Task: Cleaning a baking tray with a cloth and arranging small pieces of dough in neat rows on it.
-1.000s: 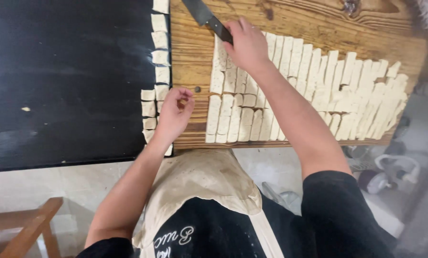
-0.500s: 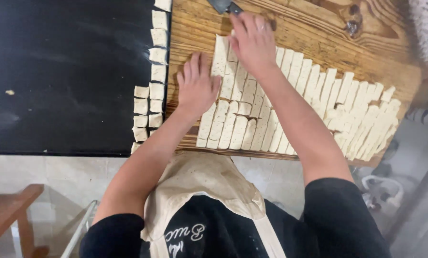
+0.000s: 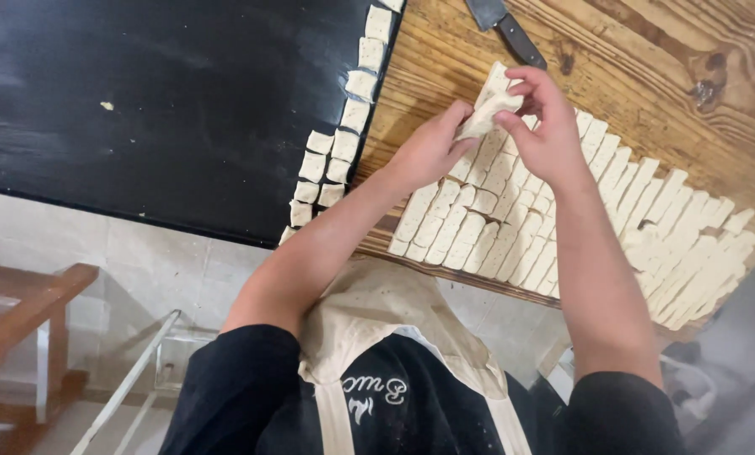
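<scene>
Both of my hands hold one pale dough piece (image 3: 489,114) lifted above the cut rows. My left hand (image 3: 428,152) grips its lower end and my right hand (image 3: 544,126) pinches its upper end. Below them, many cut dough strips (image 3: 563,227) lie in slanted rows on a wooden board (image 3: 647,76). A knife (image 3: 505,27) with a dark handle rests on the board beyond my hands, touched by neither.
A black tray (image 3: 158,101) lies left of the board, with several small dough pieces (image 3: 343,143) lined along its right edge. A wooden stool (image 3: 23,320) stands at lower left. My apron and dark shirt fill the bottom.
My right hand has let go of the knife, which now lies on the board. My left hand moved from the tray's edge onto the strips, and both hands have lifted one dough piece.
</scene>
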